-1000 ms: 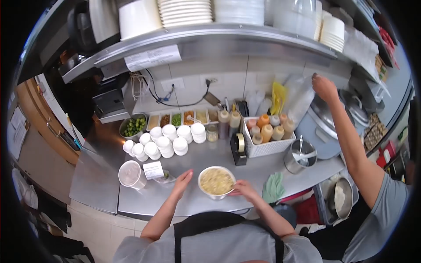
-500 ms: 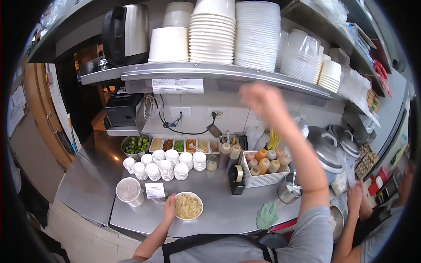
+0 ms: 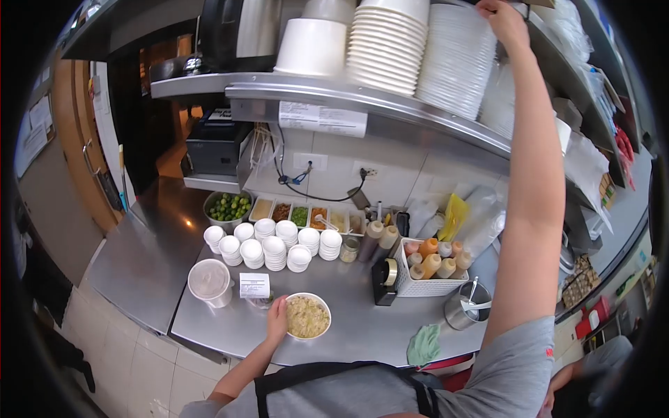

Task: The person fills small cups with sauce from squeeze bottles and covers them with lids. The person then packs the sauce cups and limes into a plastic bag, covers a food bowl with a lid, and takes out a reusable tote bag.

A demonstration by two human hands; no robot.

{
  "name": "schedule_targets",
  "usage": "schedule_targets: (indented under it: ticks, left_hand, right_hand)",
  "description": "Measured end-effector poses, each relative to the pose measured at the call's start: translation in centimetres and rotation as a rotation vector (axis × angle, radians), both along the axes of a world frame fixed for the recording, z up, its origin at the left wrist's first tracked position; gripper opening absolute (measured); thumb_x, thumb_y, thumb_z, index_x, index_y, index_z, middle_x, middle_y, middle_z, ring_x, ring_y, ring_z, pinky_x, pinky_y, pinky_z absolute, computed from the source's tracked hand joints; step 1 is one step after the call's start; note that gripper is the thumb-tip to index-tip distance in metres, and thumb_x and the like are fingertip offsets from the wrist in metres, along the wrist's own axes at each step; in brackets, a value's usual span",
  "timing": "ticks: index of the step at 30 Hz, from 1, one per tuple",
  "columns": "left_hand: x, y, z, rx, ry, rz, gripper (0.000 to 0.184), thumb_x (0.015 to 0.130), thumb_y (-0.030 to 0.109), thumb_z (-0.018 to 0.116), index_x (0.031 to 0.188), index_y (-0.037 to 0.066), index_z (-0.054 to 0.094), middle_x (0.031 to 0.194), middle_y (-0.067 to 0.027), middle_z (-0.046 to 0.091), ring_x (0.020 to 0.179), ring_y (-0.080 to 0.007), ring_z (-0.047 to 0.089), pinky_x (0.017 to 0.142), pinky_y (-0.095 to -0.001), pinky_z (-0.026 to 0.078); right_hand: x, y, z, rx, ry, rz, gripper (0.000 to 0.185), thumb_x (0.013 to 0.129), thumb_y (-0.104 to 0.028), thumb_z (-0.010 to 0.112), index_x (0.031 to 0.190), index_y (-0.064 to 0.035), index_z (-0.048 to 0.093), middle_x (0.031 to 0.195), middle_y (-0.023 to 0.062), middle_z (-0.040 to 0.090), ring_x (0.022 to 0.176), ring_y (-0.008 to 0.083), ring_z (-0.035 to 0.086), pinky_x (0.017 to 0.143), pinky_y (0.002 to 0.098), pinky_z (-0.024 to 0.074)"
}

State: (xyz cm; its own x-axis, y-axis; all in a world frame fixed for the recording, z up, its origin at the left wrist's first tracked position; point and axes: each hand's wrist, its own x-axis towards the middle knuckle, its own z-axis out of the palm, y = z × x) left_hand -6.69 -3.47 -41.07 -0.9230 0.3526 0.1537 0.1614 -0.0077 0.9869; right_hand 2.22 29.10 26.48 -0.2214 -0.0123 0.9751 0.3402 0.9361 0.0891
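My left hand is curled against the left side of a white paper bowl filled with what looks like fried rice; the bowl rests on the steel counter. Overhead, my right arm is stretched up to the shelf. There my right hand is pinched at the top right edge of a tall stack of clear plastic lids. How many lids the fingers hold cannot be made out. Left of the bowl stand a receipt slip over a small container and a large lidded white tub.
Several stacks of small white cups stand behind the bowl, near a pot of limes and topping trays. A white basket of sauce bottles, a metal pot and a green cloth are to the right. The metal shelf overhangs.
My right hand has risen from below the shelf edge to the top of the lid stack. My left hand stays at the bowl. The view has tilted and shifted.
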Motion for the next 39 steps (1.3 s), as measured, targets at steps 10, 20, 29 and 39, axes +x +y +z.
schedule_targets:
  ticks: [10, 20, 29, 39]
  left_hand:
    - [0.2, 0.2, 0.0, -0.009, -0.005, 0.053, 0.03, 0.092, 0.023, 0.04, 0.102, -0.001, 0.055, 0.09, -0.0106, 0.06, 0.085, -0.0162, 0.054, 0.077, -0.0275, 0.042]
    - [0.1, 3.3, -1.4, 0.023, 0.087, 0.017, 0.036, 0.093, 0.03, 0.037, 0.103, -0.001, 0.054, 0.091, -0.0144, 0.06, 0.084, -0.0202, 0.055, 0.078, -0.0305, 0.042]
    - [0.2, 3.2, 2.9, -0.013, -0.285, -0.199, 0.053, 0.092, 0.041, 0.035, 0.118, -0.004, 0.047, 0.112, -0.0144, 0.055, 0.101, -0.0202, 0.051, 0.086, -0.0288, 0.039]
    - [2.5, 4.9, 1.5, -0.235, 0.133, 0.032, 0.035, 0.09, 0.023, 0.039, 0.111, -0.002, 0.052, 0.101, -0.0205, 0.058, 0.095, -0.0288, 0.056, 0.081, -0.0334, 0.041]
  right_hand:
    - [4.8, 1.9, -1.0, -0.064, -0.18, 0.576, 0.032, 0.09, -0.027, 0.047, 0.106, -0.0008, 0.056, 0.108, 0.0075, 0.057, 0.101, 0.0157, 0.054, 0.089, 0.0275, 0.0417]
    - [7.3, -6.3, -33.1, -0.662, 0.053, 0.701, 0.027, 0.083, -0.007, 0.056, 0.109, -0.0017, 0.057, 0.101, 0.0061, 0.061, 0.085, 0.0066, 0.054, 0.074, 0.0179, 0.042]
    - [4.5, -10.6, -66.2, -1.41, -0.126, 0.546, 0.018, 0.081, -0.012, 0.058, 0.095, -0.0025, 0.063, 0.077, 0.0044, 0.059, 0.069, 0.0112, 0.053, 0.063, 0.0243, 0.043]
    - [2.1, -16.4, -66.8, -1.123, -0.112, 0.379, 0.023, 0.083, -0.015, 0.054, 0.098, 0.0005, 0.06, 0.099, 0.0155, 0.058, 0.088, 0.0255, 0.057, 0.078, 0.0316, 0.0434]
